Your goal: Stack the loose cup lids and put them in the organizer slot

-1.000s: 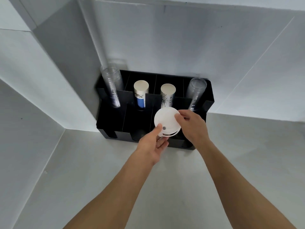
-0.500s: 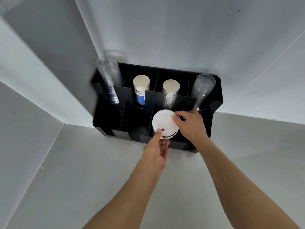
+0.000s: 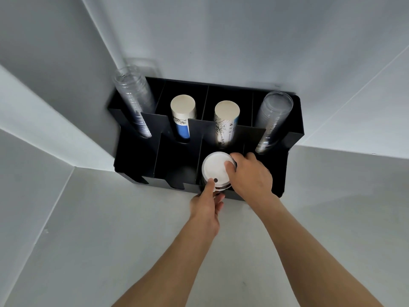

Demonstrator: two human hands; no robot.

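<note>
Lids (image 3: 215, 168), white, round and stacked a few deep, sat in the third front slot from the left of a black organizer (image 3: 294, 134). Only the top lid showed its full face, flat and plain, with a small dark hole near its front edge. Rims of the lids beneath showed at the front of the stack, in the notch of the slot's front wall.

Both hands held the stack. The left hand (image 3: 207, 207) reached in from the front, thumb pressed on the top lid beside the hole, fingers curled under the front of the stack. The right hand (image 3: 252, 176) came from the right, thumb laid on the top face at its right side, fingers wrapped over the far right edge into the slot. Both forearms were bare and ran up from the bottom of the view.

Behind the front slots, the back row held four upright stacks: clear plastic cups (image 3: 135, 100) at far left, two stacks of paper cups (image 3: 182, 116) in the middle slots, and clear cups again at far right. The organizer stood on a pale counter (image 3: 110, 240), against a pale wall (image 3: 221, 41), close to a corner.
</note>
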